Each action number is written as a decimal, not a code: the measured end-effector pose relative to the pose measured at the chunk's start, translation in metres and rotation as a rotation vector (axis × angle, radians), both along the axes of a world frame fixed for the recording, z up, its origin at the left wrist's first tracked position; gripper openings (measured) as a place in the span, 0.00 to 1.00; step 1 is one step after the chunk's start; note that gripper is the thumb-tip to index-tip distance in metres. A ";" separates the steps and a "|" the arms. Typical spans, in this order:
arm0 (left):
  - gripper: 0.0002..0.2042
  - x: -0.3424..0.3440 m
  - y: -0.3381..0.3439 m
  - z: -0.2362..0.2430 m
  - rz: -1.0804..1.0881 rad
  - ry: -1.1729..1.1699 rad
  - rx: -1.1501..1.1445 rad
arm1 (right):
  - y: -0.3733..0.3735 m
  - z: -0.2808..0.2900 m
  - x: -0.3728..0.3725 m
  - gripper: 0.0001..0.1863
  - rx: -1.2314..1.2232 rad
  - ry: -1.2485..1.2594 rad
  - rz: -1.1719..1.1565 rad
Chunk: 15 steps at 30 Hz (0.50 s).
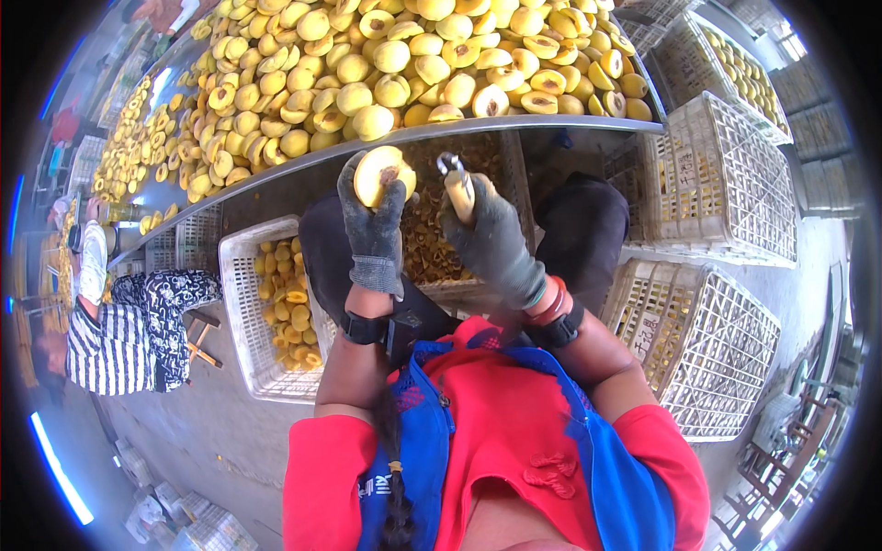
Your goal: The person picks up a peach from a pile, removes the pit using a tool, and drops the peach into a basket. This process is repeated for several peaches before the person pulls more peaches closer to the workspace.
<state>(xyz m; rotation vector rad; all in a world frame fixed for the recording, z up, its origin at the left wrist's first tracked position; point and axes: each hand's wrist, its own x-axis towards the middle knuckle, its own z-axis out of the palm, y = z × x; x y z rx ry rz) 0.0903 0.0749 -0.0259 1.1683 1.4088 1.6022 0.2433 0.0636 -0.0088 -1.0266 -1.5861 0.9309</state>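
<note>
1 gloved left hand point(375, 225) gripping halved yellow fruit point(375, 174), right hand point(496, 241) wrapped around a pale-handled tool point(460, 196)

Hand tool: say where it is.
In the head view, above centre, the hand tool is in the right hand, just right of the fruit half in the left hand.

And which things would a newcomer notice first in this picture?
A huge heap of yellow fruit, many halved, lies on the table across the top. Just below, near centre, the gloved left hand holds one fruit half and the gloved right hand a pale-handled tool.
</note>
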 end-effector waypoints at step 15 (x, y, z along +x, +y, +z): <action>0.24 0.008 -0.007 -0.005 -0.073 0.176 0.158 | -0.004 -0.028 -0.008 0.15 -0.068 -0.153 0.058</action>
